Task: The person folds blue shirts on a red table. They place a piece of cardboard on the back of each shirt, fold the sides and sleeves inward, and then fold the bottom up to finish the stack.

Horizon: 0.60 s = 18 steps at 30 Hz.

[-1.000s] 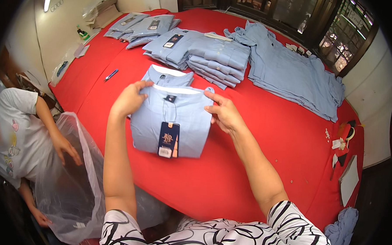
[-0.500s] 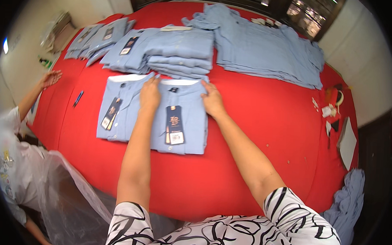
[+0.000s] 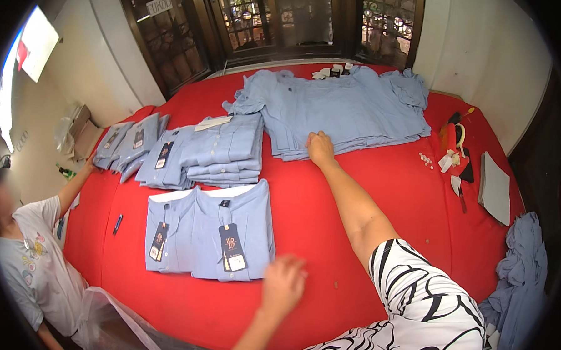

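My right hand [image 3: 321, 148] is stretched out to the near edge of a pile of unfolded light-blue shirts [image 3: 352, 109], its fingers curled on the cloth edge. My left hand [image 3: 285, 285], slightly blurred, hovers above the red cloth by the lower right corner of a folded blue shirt [image 3: 253, 236]; its fingers are loosely bent and apart, holding nothing. That shirt has a dark hang tag [image 3: 231, 248] and lies beside another folded shirt [image 3: 175, 217], also tagged. Behind them stands a stack of folded shirts [image 3: 224, 163].
Bagged shirts [image 3: 132, 140] lie at the far left, touched by a co-worker's hand [image 3: 92, 165]. A blue pen [image 3: 117, 224] is left of the folded shirts. Tape [image 3: 460, 136], small white buttons [image 3: 426, 159] and a white board [image 3: 494, 190] lie on the right. Crumpled blue cloth [image 3: 520, 267] hangs at the right edge.
Both hands have left the folded shirt at the front. My right hand has reached forward to the unfolded pile; my left has drawn back. The co-worker's hand has reached the bagged shirts.
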Motion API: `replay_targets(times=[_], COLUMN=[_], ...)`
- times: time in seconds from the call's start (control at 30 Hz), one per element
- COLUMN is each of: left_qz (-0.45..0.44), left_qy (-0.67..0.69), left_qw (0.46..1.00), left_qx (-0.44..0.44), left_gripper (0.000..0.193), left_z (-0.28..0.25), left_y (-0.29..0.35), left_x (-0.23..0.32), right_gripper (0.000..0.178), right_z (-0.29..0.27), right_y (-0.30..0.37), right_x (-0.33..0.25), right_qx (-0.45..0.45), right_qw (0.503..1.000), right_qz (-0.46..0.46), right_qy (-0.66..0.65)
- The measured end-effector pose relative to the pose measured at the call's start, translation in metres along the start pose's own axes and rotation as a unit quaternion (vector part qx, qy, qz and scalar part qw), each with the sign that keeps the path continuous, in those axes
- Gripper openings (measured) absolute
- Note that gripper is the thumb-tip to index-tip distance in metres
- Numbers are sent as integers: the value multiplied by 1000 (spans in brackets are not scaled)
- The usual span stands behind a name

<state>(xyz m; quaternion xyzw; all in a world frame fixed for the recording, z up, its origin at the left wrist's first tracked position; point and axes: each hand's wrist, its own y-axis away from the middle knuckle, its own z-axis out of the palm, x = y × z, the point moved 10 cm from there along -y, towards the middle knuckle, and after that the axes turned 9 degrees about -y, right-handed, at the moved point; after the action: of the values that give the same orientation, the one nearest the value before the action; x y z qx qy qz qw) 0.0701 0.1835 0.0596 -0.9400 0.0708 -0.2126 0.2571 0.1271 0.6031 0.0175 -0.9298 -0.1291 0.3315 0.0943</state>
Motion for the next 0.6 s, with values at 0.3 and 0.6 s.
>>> replay_targets(times=[0.3, 0.6], left_qz=[64, 48], left_qy=[-119, -74], left_qw=[985, 990], left_qx=[-109, -111], left_gripper=[43, 43], left_z=[56, 62], left_y=[44, 43], left_x=[46, 46], right_gripper=[20, 12], right_z=[8, -16], right_y=[14, 41], right_x=[-18, -29], right_qx=[-50, 20], right_qw=[999, 991], right_qz=[-18, -111], right_qy=[7, 73])
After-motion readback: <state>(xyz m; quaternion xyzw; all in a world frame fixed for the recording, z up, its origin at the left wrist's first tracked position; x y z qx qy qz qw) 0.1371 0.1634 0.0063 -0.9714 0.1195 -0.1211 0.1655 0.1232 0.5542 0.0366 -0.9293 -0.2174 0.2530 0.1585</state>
